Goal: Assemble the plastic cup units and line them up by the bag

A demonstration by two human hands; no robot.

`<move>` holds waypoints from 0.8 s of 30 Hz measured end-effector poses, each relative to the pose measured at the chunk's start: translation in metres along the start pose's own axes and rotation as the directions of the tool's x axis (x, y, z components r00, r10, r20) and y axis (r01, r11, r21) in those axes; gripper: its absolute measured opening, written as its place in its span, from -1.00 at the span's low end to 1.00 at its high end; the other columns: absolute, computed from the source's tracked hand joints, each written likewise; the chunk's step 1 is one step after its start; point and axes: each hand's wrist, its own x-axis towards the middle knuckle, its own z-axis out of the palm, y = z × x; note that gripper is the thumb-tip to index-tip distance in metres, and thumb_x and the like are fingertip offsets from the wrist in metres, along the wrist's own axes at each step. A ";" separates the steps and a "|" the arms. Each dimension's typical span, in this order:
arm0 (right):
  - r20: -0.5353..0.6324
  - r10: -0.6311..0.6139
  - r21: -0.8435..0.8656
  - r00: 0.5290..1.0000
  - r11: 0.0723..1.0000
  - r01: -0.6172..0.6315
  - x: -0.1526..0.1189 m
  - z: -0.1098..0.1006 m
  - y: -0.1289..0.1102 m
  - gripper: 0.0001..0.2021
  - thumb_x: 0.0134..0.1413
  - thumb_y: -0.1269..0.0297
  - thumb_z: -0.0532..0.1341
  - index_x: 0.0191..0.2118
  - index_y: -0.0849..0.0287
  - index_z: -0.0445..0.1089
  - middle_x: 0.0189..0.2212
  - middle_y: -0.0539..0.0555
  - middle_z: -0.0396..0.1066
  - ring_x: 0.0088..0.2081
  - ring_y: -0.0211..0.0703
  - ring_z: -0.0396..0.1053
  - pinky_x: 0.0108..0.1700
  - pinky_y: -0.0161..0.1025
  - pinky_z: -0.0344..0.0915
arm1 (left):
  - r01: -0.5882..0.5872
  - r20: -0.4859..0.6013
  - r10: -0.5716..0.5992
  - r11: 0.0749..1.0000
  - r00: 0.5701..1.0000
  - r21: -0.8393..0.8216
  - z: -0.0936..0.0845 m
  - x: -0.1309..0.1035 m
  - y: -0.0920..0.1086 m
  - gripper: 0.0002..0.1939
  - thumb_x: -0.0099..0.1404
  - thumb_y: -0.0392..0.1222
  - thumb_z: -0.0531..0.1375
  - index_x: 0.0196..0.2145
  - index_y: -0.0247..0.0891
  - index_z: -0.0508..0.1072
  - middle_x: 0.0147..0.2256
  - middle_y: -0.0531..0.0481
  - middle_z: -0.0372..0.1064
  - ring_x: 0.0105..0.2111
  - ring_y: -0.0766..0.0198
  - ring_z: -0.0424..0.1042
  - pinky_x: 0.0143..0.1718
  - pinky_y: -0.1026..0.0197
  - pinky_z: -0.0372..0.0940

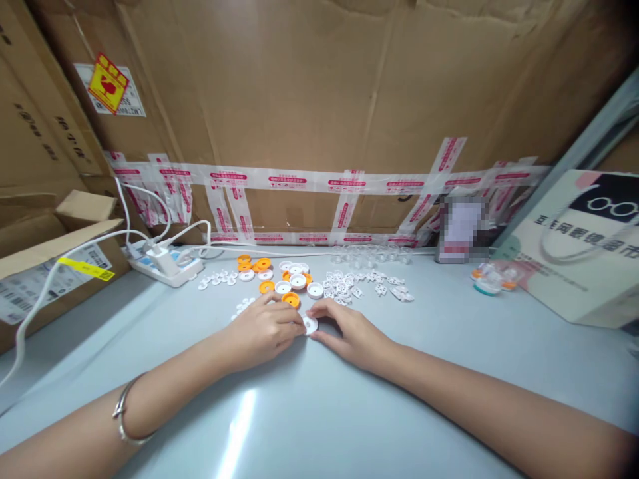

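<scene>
A white round cap [310, 324] is between my two hands, low over the grey table [299, 412]. My right hand [352, 329] grips its right side between thumb and fingers. My left hand [269, 327] has its fingertips at the cap's left edge; whether they hold a small part is hidden. Just beyond lie several orange caps [290, 301] and white caps [315, 290]. Small white pieces [244, 306] lie partly behind my left hand, and more sit farther left. A pile of small white clips [342, 286] lies beyond my right hand.
Clear plastic parts [369, 254] line the back edge. A power strip [170, 265] with white cables and an open carton [60, 266] stand at left. At right are assembled pieces [489, 279], a pixelated object [462, 229] and a printed box [574, 259]. Large cardboard [299, 86] rises behind.
</scene>
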 end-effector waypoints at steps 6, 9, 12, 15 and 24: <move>-0.012 -0.022 0.001 1.000 1.000 0.022 -0.001 0.000 0.000 -0.75 0.07 0.33 0.17 -0.10 0.14 0.21 -0.16 0.06 0.39 -0.11 -0.21 0.36 -0.05 -0.22 0.30 | 0.055 0.021 -0.052 0.991 0.998 -0.123 -0.006 -0.002 -0.004 -0.74 0.29 -0.34 0.03 -0.15 -0.15 0.44 -0.19 0.02 0.47 -0.18 0.30 0.41 -0.13 0.20 0.14; -0.020 -0.050 -0.001 0.999 0.999 0.050 -0.001 0.000 0.001 -0.75 0.08 0.31 0.16 -0.09 0.14 0.22 -0.16 0.06 0.39 -0.11 -0.23 0.36 -0.05 -0.24 0.29 | 0.124 -0.097 -0.149 0.966 0.984 -0.225 -0.014 -0.004 -0.018 -0.76 0.30 -0.29 0.03 -0.15 -0.20 0.45 -0.19 -0.02 0.47 -0.17 0.30 0.41 -0.13 0.24 0.21; -0.026 -0.033 -0.034 0.999 0.999 0.032 -0.002 -0.001 0.001 -0.75 0.08 0.29 0.16 -0.09 0.14 0.24 -0.15 0.06 0.38 -0.12 -0.22 0.36 -0.05 -0.23 0.29 | 0.258 -0.068 -0.279 0.940 0.958 -0.223 -0.028 -0.009 -0.040 -0.77 0.29 -0.23 0.03 -0.21 -0.23 0.47 -0.21 -0.05 0.47 -0.17 0.25 0.40 -0.12 0.23 0.23; -0.017 -0.003 -0.045 1.000 0.999 0.003 -0.002 -0.004 0.000 -0.72 0.03 0.29 0.19 -0.09 0.14 0.25 -0.14 0.05 0.38 -0.12 -0.21 0.36 -0.06 -0.24 0.29 | 0.435 0.174 -0.414 0.895 0.893 -0.102 -0.045 -0.020 -0.064 -0.78 0.26 -0.17 0.05 -0.27 -0.23 0.47 -0.23 -0.04 0.45 -0.24 0.21 0.41 -0.21 0.22 0.25; -0.026 0.006 -0.037 1.000 0.999 -0.007 -0.002 -0.005 -0.002 -0.70 -0.02 0.25 0.22 -0.12 0.15 0.26 -0.15 0.07 0.40 -0.13 -0.20 0.37 -0.07 -0.25 0.29 | 0.502 0.472 -0.356 0.833 0.807 -0.230 -0.056 -0.025 -0.066 -0.83 0.22 -0.15 0.10 -0.27 -0.20 0.45 -0.25 0.01 0.41 -0.25 0.30 0.37 -0.23 0.33 0.22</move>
